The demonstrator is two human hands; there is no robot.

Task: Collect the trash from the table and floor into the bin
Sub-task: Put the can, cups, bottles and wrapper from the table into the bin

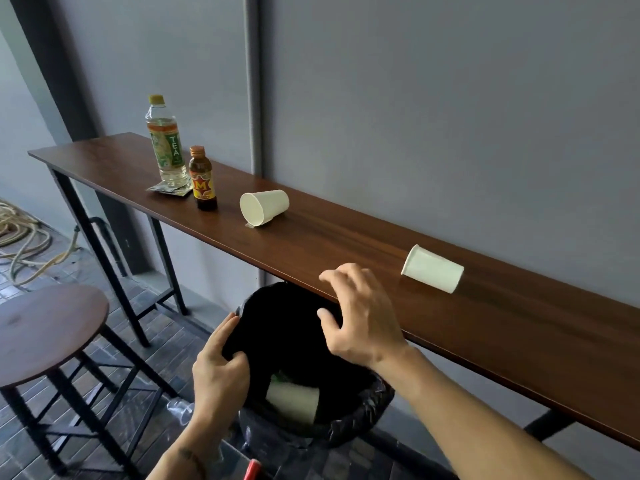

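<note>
A black bin (360, 417) lined with a black bag stands under the long brown table (485, 327). My left hand (218, 368) grips the bag's left edge and holds it up. Above the bin's mouth, by the table's front edge, my right hand (360, 317) hovers with fingers spread and nothing in it. Inside the bin lies a white paper cup (294, 400). Two white paper cups lie on their sides on the table, one in the middle (265, 206), one to the right (433, 269). A tall tea bottle (165, 143), a small brown bottle (202, 180) and a flat wrapper (169, 190) are at the left.
A round wooden stool (45, 330) on black legs stands at the left. Coiled rope or hose (20, 237) lies on the tiled floor at far left. Crumpled clear plastic (180, 408) lies on the floor by the bin. A red object (252, 469) shows at the bottom edge.
</note>
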